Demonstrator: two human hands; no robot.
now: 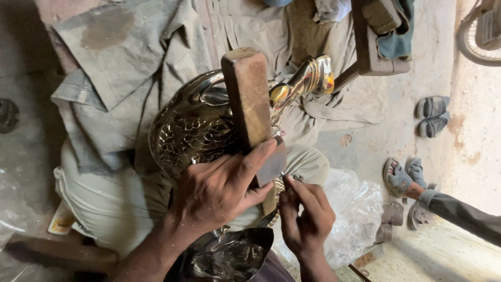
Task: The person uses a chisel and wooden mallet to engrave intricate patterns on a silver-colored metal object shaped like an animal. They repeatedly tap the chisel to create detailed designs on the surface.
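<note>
left hand (216,190): fingers wrapped around the near end of a wooden block (251,107), thumb along its right face; the block stands tilted, far end up, laid against the brass piece.

right hand (305,216): fingertips pinched together at the near right edge of the brass piece, just under the block; what they pinch is too small to tell.

brass piece (195,128): centre of view, resting on the lap; shiny, rounded, patterned body, with a curved neck (310,78) running far and right. the block covers its middle; its left rim shows free.

dark metal sheet (229,256): crumpled, near edge of view, between the two wrists, touching the left forearm.

plastic bag (355,214): clear, on the floor just right of the right hand; crowds that side.

cloth (125,62): grey, dusty, far left, draped over the lap and floor.

wooden stool (376,36): far right, beyond the neck.

sandals (432,116): a pair on the floor, right, well apart from the work.

another person's foot (399,177): in a sandal, right, near the bag; grey sleeve or trouser leg beside it.

open room: bare floor on the right between the stool and sandals; little on the near side.
</note>
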